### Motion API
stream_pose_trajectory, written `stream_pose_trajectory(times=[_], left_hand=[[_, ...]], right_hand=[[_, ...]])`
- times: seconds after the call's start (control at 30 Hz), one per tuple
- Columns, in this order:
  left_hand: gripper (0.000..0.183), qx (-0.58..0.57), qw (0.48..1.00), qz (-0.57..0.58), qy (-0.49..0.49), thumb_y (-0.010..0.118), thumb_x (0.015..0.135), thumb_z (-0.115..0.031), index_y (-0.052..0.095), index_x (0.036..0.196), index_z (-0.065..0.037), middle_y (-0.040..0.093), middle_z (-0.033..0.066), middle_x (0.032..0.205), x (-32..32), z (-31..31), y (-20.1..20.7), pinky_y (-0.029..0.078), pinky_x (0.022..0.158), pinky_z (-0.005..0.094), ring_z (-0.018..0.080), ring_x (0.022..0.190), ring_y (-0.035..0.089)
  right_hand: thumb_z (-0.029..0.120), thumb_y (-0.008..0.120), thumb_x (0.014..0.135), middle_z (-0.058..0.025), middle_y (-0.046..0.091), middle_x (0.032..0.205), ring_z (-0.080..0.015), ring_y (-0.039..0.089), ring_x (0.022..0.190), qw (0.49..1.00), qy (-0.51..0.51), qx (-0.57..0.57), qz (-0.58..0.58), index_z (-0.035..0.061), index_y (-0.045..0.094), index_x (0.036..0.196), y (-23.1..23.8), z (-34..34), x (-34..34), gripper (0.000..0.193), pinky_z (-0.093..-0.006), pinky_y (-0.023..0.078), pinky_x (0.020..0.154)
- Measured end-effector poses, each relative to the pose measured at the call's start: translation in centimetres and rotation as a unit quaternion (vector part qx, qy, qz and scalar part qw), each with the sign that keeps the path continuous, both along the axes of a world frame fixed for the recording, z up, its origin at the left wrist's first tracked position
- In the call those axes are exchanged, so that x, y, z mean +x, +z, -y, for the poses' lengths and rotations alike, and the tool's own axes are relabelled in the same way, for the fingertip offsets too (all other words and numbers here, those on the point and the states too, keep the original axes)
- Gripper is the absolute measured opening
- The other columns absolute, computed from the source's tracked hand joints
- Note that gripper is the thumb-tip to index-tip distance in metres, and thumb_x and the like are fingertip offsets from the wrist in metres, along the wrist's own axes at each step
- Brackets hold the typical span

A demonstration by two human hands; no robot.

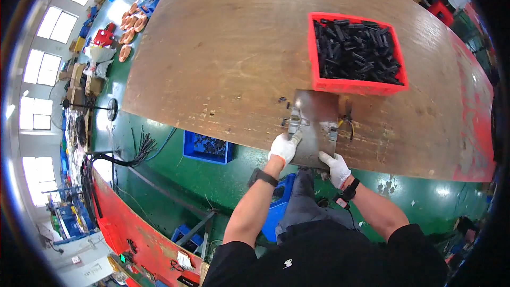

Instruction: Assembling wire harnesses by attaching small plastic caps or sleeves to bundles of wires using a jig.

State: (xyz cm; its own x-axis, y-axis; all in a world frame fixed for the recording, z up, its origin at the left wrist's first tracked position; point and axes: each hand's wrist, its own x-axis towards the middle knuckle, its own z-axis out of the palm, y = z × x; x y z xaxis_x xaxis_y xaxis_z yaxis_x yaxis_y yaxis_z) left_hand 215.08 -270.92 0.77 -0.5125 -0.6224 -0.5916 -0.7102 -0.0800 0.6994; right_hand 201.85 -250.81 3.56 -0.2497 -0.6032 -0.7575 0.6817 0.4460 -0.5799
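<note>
A dark, flat metal plate [314, 146] lies at the table's near edge, sticking out a little towards me. Silver metal pieces sit along both of its long sides. My left hand [284, 148], in a white glove, grips the plate's left side, its fingertips by the silver pieces. At the near right corner, my gloved right hand [337, 170] is closed on the edge with the thumb on top; its other fingers are mostly hidden. Just right of the plate lie pliers [347, 122] with yellow on the handles.
Beyond the plate, a red bin [356, 89] full of black parts stands on the wooden table [228, 48]. Small dark bits lie left of the plate. On the floor are a blue crate [230, 153] with dark pieces and a blue stool-like object [272, 218].
</note>
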Motion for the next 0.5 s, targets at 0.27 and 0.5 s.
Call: stream_pose_trajectory(times=[0.27,0.5], left_hand=[[0.064,0.047,0.994,-0.057,0.086,0.060,0.107,-0.051,0.073,0.120,0.010,0.079,0.0276,0.107,5.9,-18.2,4.4,0.057,0.090,0.0453,0.0357,0.106,0.076],[0.061,0.021,0.998,-0.028,-0.044,0.068,0.105,-0.050,0.075,0.113,0.010,0.079,0.0240,0.102,3.8,-31.9,7.5,0.056,0.087,0.0438,0.0331,0.097,0.075]], right_hand=[[0.029,0.075,0.101,-0.0109,0.076,0.126,-0.0192,0.069,0.113,0.994,0.090,0.002,-0.057,-0.0071,0.068,0.136,9.3,-14.1,0.9,0.050,-0.0359,0.052,0.104],[0.023,0.076,0.100,-0.0106,0.076,0.126,-0.0181,0.070,0.112,0.998,-0.051,0.000,-0.034,-0.0063,0.071,0.133,12.0,-31.7,3.3,0.045,-0.0341,0.054,0.101]])
